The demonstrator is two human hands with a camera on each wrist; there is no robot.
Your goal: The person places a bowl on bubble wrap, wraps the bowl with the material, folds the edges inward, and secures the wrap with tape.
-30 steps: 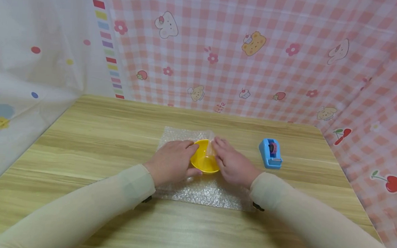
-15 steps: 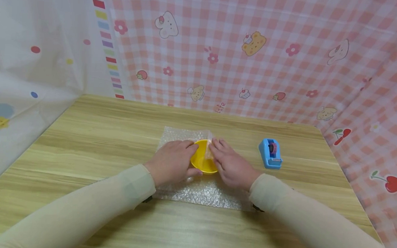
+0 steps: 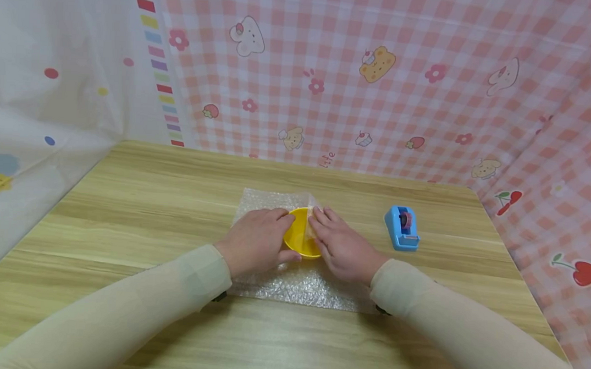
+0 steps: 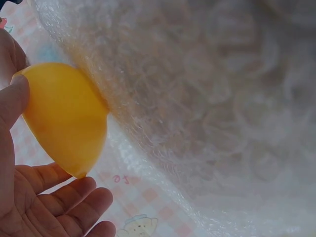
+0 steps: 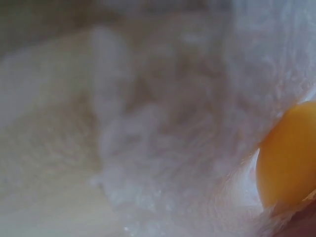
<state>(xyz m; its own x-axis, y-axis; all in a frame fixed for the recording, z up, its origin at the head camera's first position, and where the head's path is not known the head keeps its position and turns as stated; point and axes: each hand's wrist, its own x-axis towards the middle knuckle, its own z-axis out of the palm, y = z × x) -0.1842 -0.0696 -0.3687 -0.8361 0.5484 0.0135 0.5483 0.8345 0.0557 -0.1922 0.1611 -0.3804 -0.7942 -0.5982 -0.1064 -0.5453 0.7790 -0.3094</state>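
A yellow bowl [image 3: 298, 237] sits upright on a sheet of clear bubble wrap [image 3: 301, 289] in the head view. From the left, my left hand [image 3: 258, 240] holds the bowl by its side, thumb near the front rim and fingers at the far rim; the left wrist view shows the bowl [image 4: 66, 113] between thumb and fingers. The sheet's right part is folded up over the bowl's right edge. My right hand [image 3: 344, 247] presses this flap against the bowl with extended fingers. In the right wrist view, bubble wrap [image 5: 163, 123] covers most of the picture beside the bowl [image 5: 289, 158].
A blue tape dispenser [image 3: 402, 229] with a pink roll stands on the wooden table [image 3: 176, 185] to the right of my hands. Behind the table hangs a pink checked cloth [image 3: 338, 109], with a white cloth [image 3: 56, 108] at the left.
My right hand has moved slightly left and pressed the bubble wrap flap further over the bowl, its fingers now inside the rim. The left hand keeps its hold in place.
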